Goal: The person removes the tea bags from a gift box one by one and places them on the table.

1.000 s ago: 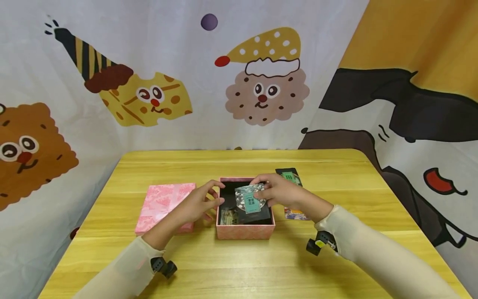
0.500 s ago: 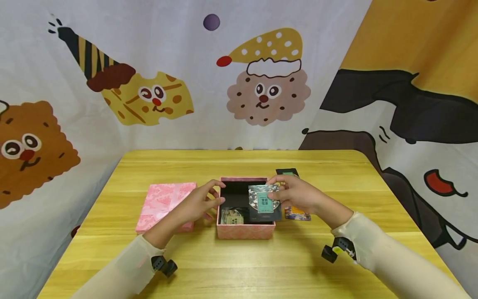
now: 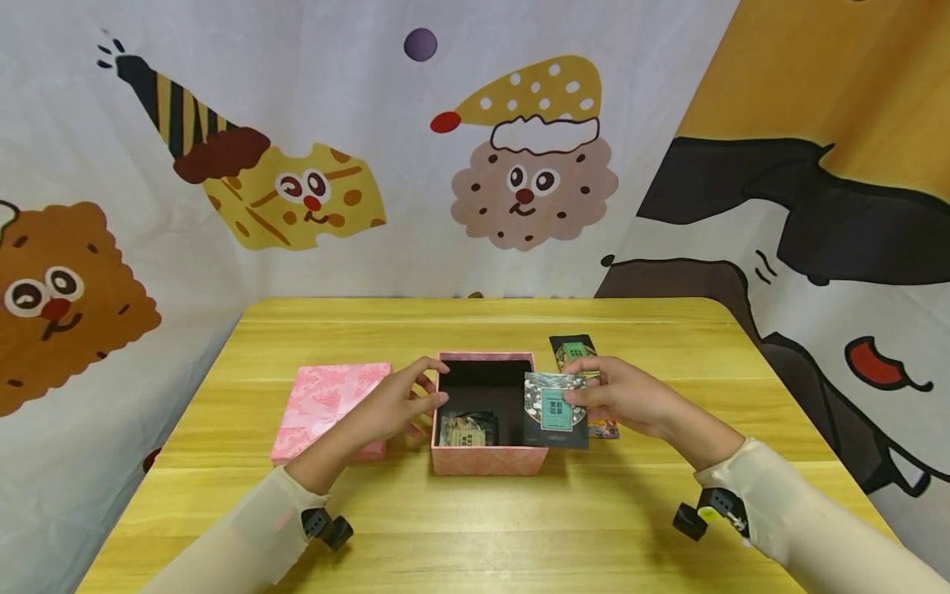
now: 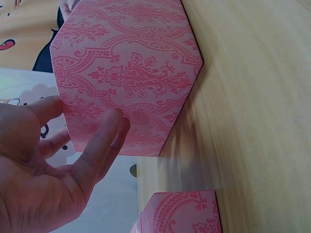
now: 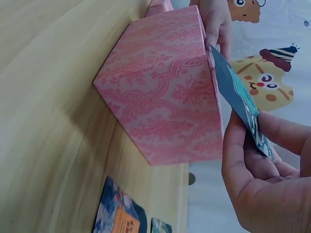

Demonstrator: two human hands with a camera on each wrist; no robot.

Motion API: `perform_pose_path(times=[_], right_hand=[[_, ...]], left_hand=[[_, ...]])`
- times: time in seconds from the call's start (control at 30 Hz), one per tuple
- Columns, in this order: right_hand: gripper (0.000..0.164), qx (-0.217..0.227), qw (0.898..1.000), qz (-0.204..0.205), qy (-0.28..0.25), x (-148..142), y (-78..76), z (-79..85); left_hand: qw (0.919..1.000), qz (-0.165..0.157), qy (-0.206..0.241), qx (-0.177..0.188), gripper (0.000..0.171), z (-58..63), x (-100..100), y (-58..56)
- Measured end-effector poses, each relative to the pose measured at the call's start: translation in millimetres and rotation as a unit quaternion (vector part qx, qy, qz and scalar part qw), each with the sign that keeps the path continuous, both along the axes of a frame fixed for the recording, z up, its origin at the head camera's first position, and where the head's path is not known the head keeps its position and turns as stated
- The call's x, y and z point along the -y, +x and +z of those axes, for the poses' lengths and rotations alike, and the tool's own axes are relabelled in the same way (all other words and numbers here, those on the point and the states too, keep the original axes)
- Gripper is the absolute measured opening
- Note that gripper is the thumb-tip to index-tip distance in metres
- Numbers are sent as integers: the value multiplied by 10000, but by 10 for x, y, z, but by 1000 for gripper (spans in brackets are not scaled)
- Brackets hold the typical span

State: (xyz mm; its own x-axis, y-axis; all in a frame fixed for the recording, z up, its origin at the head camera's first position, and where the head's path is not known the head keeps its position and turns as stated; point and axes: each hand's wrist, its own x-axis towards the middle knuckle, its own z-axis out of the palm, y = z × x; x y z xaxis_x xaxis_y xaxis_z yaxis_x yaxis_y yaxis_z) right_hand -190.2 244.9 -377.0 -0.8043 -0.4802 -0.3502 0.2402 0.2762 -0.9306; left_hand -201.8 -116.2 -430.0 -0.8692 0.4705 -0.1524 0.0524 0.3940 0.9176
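Note:
My right hand [image 3: 619, 396] pinches a dark tea sachet [image 3: 556, 417] with a teal label between thumb and fingers. The sachet overlaps the right rim of the open pink box [image 3: 486, 462] and is held above it. Inside the box, at the front left, lies another sachet [image 3: 467, 431] with a pale label. My left hand [image 3: 393, 400] rests at the box's left side with loosely bent fingers. In the left wrist view, its fingertips [image 4: 115, 116] touch or nearly touch the patterned outer wall [image 4: 141, 73].
A pink lid [image 3: 330, 408] with a bow lies left of the box, partly behind the left forearm. On the right lie a dark sachet with a green label [image 3: 570, 346] and an orange-labelled sachet [image 5: 119, 213]. A printed curtain [image 3: 416, 165] hangs behind the wooden table [image 3: 475, 528].
My right hand has carried the teal-labelled sachet rightward from over the box to its right rim. More of the box's dark inside shows. The left hand stays in place.

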Motion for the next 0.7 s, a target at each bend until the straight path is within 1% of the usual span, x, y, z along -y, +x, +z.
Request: perform_pose_path(times=[0.13,0.37,0.57,0.7], right_hand=[[36,54,9999,30,-103,-74,30,-12],[24,318,9992,-10,-228,-174,69,-60],[24,428,9989,-21,-205,-290,99,-118],[25,510,9985,-97,-164,-388,117,-163]], left_hand=[[10000,2,14,2,45,4,-3,4],[10000,9,58,33,44,-9,-5,2],[10000,-17,53,15,46,-11,3,-4],[10000,-29,48,6,46,-16,7,-7]])
